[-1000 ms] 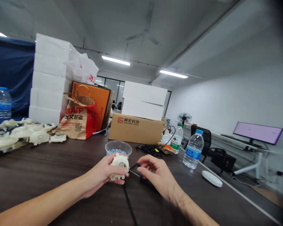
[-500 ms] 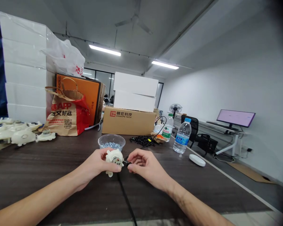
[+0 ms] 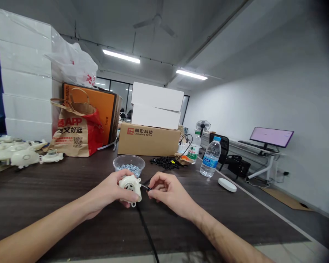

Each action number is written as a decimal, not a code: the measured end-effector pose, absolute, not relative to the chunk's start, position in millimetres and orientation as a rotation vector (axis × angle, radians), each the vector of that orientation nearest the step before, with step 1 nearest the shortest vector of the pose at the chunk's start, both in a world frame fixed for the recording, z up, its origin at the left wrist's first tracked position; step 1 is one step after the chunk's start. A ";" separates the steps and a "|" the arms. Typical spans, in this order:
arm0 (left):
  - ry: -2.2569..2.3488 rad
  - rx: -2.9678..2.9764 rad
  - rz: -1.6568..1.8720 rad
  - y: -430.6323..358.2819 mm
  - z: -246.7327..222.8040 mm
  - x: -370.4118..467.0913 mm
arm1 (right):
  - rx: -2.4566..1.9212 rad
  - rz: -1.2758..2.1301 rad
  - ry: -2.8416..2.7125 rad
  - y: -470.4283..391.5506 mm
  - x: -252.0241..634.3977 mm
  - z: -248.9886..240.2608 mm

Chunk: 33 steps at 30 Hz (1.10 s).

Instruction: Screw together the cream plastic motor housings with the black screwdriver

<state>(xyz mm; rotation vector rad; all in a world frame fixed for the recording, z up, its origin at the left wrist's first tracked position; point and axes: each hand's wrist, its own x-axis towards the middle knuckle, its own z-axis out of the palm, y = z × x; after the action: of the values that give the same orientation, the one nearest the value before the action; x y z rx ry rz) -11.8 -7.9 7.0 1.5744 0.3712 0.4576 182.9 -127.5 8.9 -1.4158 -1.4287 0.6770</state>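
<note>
the left hand grips a cream housing above the table; at its three o'clock, the right hand pinches a thin metal rod by its black end. a clear tub of silvery screws sits at the housing's twelve, a black heap at two.

The left hand grips a housing; at its three o'clock, the right hand pinches a tool. On the tabletop: a tub of screws at twelve o'clock, black parts at two.
</note>
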 end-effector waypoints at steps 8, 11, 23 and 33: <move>0.339 1.608 0.312 -16.8 3.8 -13.7 | -1.355 0.751 -1.424 -125.9 181.0 8.2; 0.355 1.547 0.342 -17.6 1.1 -11.7 | -1.359 0.737 -1.419 -125.0 177.9 4.7; 0.449 1.562 0.359 -25.4 -2.4 -4.7 | -1.336 0.680 -1.359 -126.0 171.2 -0.8; 0.497 1.637 0.365 -22.7 -8.7 -2.1 | -1.448 0.446 -1.540 -132.6 161.0 2.4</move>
<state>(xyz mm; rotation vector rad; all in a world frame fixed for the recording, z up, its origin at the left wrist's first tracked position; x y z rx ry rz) -2.1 -22.7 -8.7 1.6365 0.4974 0.3651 161.0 -132.6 2.4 -1.4478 -1.5404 0.4460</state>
